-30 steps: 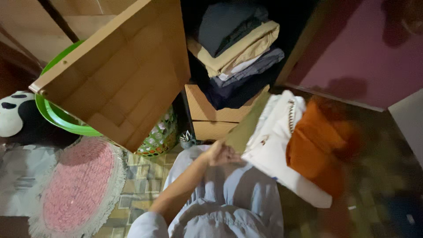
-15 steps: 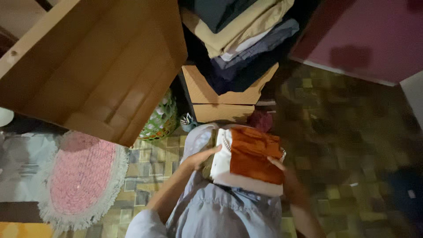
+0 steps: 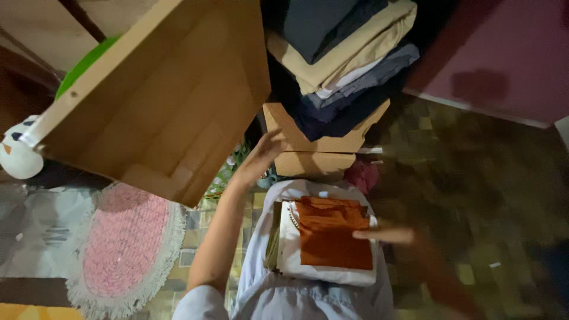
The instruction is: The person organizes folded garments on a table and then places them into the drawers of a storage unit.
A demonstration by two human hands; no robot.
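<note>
Resting on the person's lap, a small stack of folded clothes (image 3: 323, 249) lies with an orange folded garment (image 3: 332, 232) on top, a white one (image 3: 289, 249) under it and an olive edge (image 3: 274, 237) showing at the left side. The right hand (image 3: 388, 235) lies at the right edge of this stack, fingers stretched out flat and touching the orange cloth; its grip is apart and closes on nothing, though motion blur softens its outline. The left hand (image 3: 261, 155) is raised farther off, fingers spread and open, just beside the near left corner of the wooden drawer unit (image 3: 314, 145); whether it touches the wood cannot be told. The lap is covered by pale blue-grey cloth (image 3: 308, 296).

On top of the drawer unit, inside the dark wardrobe, sits a pile of folded clothes (image 3: 344, 59) in dark blue, tan, white and grey layers. A wooden wardrobe door (image 3: 160, 101) stands swung open at the far left, filling much of that side. Behind it show a green plastic basin (image 3: 83, 65) and a white soft toy (image 3: 18, 155) with dark patches. Near the left lies a round pink rug (image 3: 127, 240) with a pale fringe on the patterned floor (image 3: 474, 195). A dark red cloth (image 3: 363, 176) lies on the floor just right of the drawer unit, and a purple wall (image 3: 504, 59) rises at the far right.
</note>
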